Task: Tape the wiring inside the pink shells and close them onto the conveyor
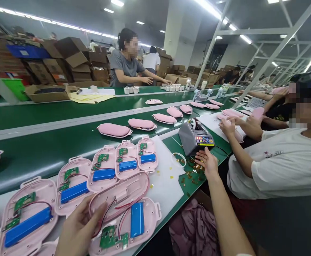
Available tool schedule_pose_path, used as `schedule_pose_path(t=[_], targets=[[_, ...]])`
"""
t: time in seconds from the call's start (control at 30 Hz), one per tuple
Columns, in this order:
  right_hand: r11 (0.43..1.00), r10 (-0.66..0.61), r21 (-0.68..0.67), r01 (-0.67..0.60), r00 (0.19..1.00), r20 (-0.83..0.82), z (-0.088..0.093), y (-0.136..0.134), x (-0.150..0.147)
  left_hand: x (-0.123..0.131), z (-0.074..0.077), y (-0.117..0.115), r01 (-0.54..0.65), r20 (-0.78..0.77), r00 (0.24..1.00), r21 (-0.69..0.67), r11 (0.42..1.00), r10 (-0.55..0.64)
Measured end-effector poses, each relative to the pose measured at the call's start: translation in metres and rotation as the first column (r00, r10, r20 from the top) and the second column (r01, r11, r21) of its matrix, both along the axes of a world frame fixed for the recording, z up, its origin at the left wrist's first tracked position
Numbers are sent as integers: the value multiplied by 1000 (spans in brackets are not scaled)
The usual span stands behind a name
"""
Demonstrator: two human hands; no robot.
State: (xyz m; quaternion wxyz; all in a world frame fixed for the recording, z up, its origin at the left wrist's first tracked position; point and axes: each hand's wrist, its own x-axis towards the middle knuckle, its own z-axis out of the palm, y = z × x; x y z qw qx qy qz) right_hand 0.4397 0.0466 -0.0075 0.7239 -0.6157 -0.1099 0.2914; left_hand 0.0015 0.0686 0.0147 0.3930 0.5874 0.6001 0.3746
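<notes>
Shells lie in a row before you: four open pink half-cases (123,160) run diagonally along the edge of the green belt (38,153), each with one blue battery (103,174) and one green board showing, and a fifth is cut off at the left edge. Your left hand (78,227) grips the open case (126,213) at the bottom of the view, fingers curled around its near rim; both its halves lie open, with one blue battery, one green board and red and black wires inside. Your right hand (208,161) is open, fingers spread, fingertips at the front of the grey tape dispenser (195,137). Amber tape scraps, too small to count, litter the mat beside it. Farther up the belt, closed pink cases (114,130) lie in a line; the far ones blur together.
</notes>
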Motion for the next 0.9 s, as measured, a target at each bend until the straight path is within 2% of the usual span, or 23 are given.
schedule_pose_path(t=[0.17,0.33,0.43,0.5,0.53,0.57,0.6,0.63,0.67,0.7,0.73,0.77,0.83,0.9], targets=[[999,25,32,-25,1000,-6,2,0,-1,0,1,0,-6,44,999,-75,997,9],[999,38,34,-39,999,31,4,-23,-1,-3,-3,1,82,74,994,-58,995,-77],[996,89,15,-91,991,95,17,-40,-24,-2,-2,-4,124,109,987,-18,992,-121],[965,254,-7,-261,933,253,35,-46,-57,0,1,-9,144,147,979,-6,990,-142],[921,373,-41,-386,849,373,47,-45,-79,1,2,-11,160,179,971,-2,987,-157],[843,504,-108,-527,702,502,60,-43,-102,3,2,-13,178,223,959,0,984,-173],[724,621,-212,-657,487,613,73,-38,-127,3,2,-14,192,276,943,-3,981,-184],[582,692,-340,-739,230,684,85,-32,-152,4,1,-15,205,337,922,-9,979,-190],[449,698,-476,-756,-36,716,95,-24,-176,5,0,-15,214,399,897,-15,977,-190],[356,647,-595,-720,-269,713,102,-15,-198,6,-1,-16,220,455,870,-19,975,-188],[314,570,-685,-658,-446,690,105,-7,-217,7,-3,-16,225,505,843,-18,974,-185],[319,494,-740,-592,-562,663,105,1,-232,8,-5,-17,231,550,814,-13,973,-186],[394,401,-777,-491,-668,626,98,13,-250,9,-7,-19,246,613,767,-6,969,-191],[444,376,-790,-422,-713,592,88,19,-256,10,-9,-20,256,637,747,-11,967,-191]])
